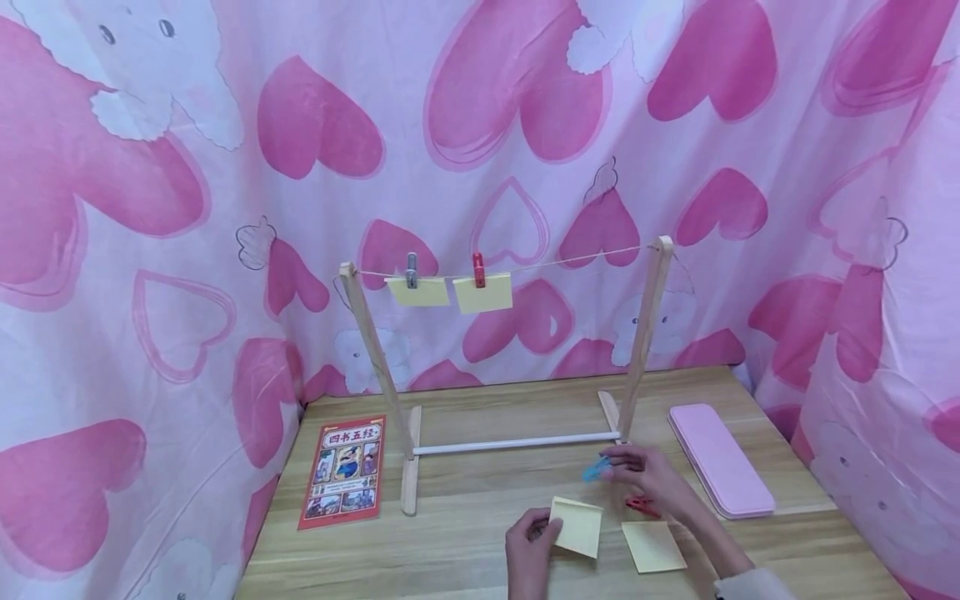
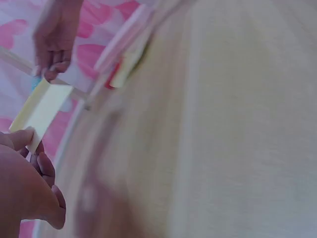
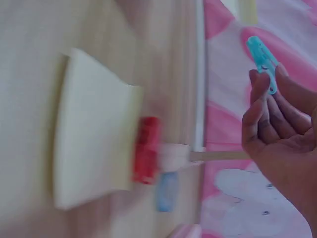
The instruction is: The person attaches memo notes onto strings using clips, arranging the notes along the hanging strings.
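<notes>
My left hand (image 1: 529, 550) pinches a pale yellow sticky note (image 1: 577, 528) between thumb and fingers, its top edge folded over. The note is raised off the table in the left wrist view. Between thumb and fingertips, my right hand (image 1: 651, 483) holds a light blue clothespin (image 3: 263, 64), up and to the right of that note. Below the right hand lie a red clothespin (image 3: 146, 150) and another blue clothespin (image 3: 167, 192). A second yellow note (image 1: 654, 547), with a folded edge, lies on the table beside the red clothespin.
Behind the hands stands a wooden rack (image 1: 647, 333) with a string and a white bottom rod (image 1: 517, 443). A grey clothespin (image 1: 412, 271) and a red clothespin (image 1: 479, 271) hold notes on the string. A red booklet (image 1: 345, 472) lies left, a pink case (image 1: 722, 460) right.
</notes>
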`<action>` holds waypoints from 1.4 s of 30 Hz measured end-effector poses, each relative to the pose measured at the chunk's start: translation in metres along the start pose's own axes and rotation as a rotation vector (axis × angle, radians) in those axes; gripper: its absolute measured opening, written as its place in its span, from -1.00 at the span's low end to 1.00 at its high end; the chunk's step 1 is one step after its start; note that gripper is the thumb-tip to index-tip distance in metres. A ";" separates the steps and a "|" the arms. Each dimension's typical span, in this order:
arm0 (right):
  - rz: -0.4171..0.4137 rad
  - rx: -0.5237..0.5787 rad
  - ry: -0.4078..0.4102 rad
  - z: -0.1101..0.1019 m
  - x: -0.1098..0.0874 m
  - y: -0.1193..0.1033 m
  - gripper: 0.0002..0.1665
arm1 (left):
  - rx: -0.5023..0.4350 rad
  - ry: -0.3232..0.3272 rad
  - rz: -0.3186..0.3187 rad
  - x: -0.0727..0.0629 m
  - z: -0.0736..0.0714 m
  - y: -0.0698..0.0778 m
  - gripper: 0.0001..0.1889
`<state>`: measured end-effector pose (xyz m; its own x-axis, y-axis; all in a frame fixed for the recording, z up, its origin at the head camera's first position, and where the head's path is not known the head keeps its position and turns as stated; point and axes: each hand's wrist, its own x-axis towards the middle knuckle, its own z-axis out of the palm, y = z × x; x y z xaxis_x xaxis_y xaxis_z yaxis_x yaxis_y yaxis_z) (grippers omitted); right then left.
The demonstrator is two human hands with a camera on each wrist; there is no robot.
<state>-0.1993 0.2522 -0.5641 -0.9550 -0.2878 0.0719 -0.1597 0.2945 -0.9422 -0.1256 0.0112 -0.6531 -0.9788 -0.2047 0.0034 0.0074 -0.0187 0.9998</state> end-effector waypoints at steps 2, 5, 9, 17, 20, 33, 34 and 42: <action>-0.049 -0.025 -0.016 -0.011 0.004 -0.014 -0.55 | -0.016 -0.004 -0.118 0.007 0.000 0.029 -0.85; -0.143 -0.112 0.034 -0.030 0.014 -0.052 -0.71 | -0.039 0.017 -0.221 0.025 0.003 0.075 -0.81; -0.232 -0.240 0.149 -0.054 0.030 -0.125 -0.77 | -0.151 0.044 -0.114 0.057 0.013 0.134 -0.74; -0.556 -0.356 0.230 -0.085 0.062 -0.243 -0.69 | -0.384 0.074 0.108 0.111 0.033 0.242 -0.71; -0.596 -0.394 0.225 -0.091 0.079 -0.270 -0.75 | -0.434 0.084 0.102 0.124 0.035 0.264 -0.73; -0.444 -0.432 0.105 -0.094 0.138 -0.333 -0.92 | -0.553 0.098 0.045 0.147 0.043 0.296 -0.70; -0.444 -0.435 0.094 -0.094 0.141 -0.334 -0.92 | -0.561 0.096 0.041 0.148 0.044 0.297 -0.70; -0.446 -0.452 0.040 -0.093 0.159 -0.340 -0.91 | -0.602 0.097 0.006 0.152 0.049 0.302 -0.70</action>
<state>-0.3198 0.1913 -0.2021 -0.7793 -0.4402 0.4460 -0.6259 0.5119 -0.5883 -0.2819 0.0222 -0.3496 -0.9555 -0.2941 -0.0211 0.1549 -0.5617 0.8127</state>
